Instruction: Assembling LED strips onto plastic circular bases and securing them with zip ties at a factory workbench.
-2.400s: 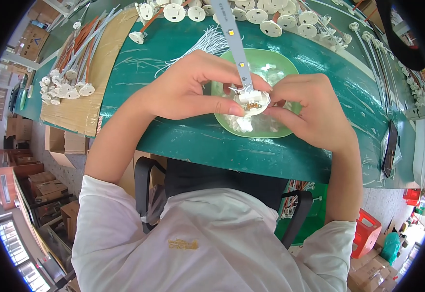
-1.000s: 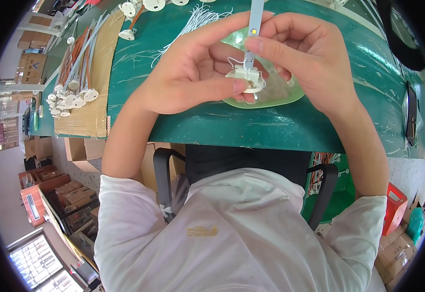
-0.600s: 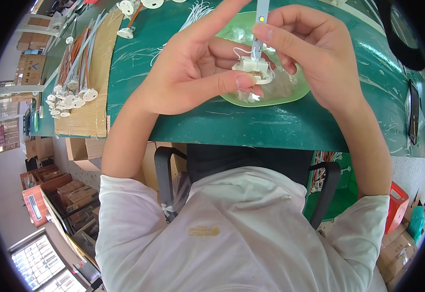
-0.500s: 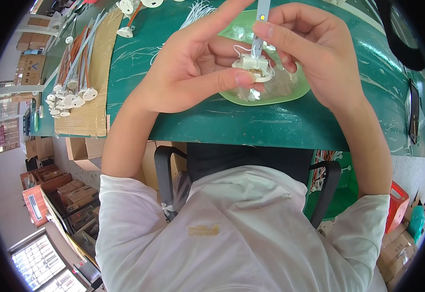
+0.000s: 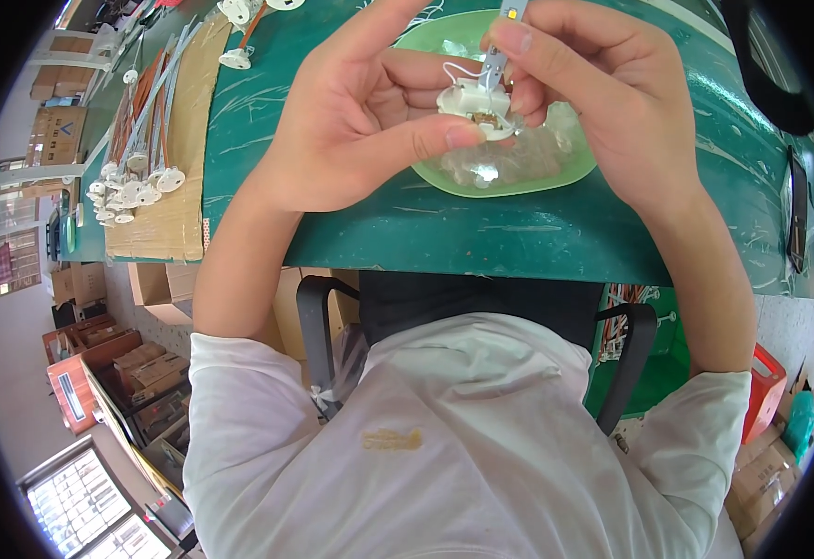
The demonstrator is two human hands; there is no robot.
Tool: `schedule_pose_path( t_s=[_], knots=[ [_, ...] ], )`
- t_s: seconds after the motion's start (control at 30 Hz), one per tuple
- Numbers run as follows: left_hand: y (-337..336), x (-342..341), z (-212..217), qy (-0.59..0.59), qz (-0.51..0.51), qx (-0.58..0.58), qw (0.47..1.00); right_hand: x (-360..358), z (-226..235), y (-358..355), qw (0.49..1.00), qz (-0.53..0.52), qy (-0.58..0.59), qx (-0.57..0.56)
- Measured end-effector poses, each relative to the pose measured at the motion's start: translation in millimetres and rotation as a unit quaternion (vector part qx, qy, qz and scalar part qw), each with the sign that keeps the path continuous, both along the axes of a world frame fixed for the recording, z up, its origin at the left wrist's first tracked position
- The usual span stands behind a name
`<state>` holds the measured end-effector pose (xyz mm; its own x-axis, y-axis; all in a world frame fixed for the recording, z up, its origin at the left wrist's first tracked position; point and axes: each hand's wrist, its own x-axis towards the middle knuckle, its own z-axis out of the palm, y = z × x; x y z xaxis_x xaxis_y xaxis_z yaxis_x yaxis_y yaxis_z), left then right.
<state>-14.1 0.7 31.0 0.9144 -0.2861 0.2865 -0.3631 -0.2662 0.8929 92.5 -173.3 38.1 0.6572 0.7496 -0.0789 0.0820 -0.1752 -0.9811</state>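
My left hand [image 5: 351,121] pinches a round white lamp end cap [image 5: 478,104] between thumb and fingers; its index finger points up and away. A thin white wire loops out of the cap. From the cap rises a narrow LED strip [image 5: 497,58] with a small yellow LED, tilted a little to the right. My right hand [image 5: 593,84] grips this strip just above the cap, between thumb and bent fingers. Below both hands stands a light green bowl [image 5: 519,189] holding clear, shiny small pieces, too blurred to name.
On cardboard [image 5: 169,228] at the left lie several strips with white end caps [image 5: 132,191]. Another capped piece [image 5: 236,58] lies at the far left of the green table [image 5: 407,238]. A dark phone-like object [image 5: 797,210] rests at the right edge. A green crate [image 5: 654,363] stands below.
Both hands have shifted slightly away from me with the cap and strip. The strip's top now leans more to the right. The cap is tipped a bit differently.
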Motion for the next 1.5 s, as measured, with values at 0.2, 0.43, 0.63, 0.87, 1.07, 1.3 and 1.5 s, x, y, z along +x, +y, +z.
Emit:
schedule_pose_path(
  t_s=[0.2,0.43,0.63,0.87,1.07,1.3,1.5],
  knots=[
    [16.2,33.4,-26.7,-0.033,-0.101,-0.173,0.979,-2.7,-0.6,0.6,0.999,-0.016,0.006,0.031],
    [28.2,48.0,-46.5,-0.170,-0.222,-0.112,0.954,-0.4,-2.2,-0.4,0.999,-0.011,0.012,0.032],
    [8.0,4.5,-19.4,0.126,0.020,-0.145,0.981,-0.5,-6.3,-1.8,0.997,-0.010,0.015,0.070],
    [16.7,58.5,-37.0,-0.342,-0.343,-0.002,0.875,-0.4,-5.0,-10.6,0.989,0.017,-0.146,0.029],
    [3.2,26.8,-19.3,0.012,-0.124,-0.204,0.971,-5.0,1.2,-3.3,0.983,0.023,-0.182,-0.001],
    [-2.8,18.5,-18.7,-0.035,-0.193,-0.165,0.967,-3.6,-5.9,-8.4,0.986,0.037,-0.161,0.038],
    [-5.0,-6.3,-4.9,0.184,0.037,-0.245,0.951,-5.5,0.5,-5.0,0.979,0.054,-0.194,0.025]
  ],
)
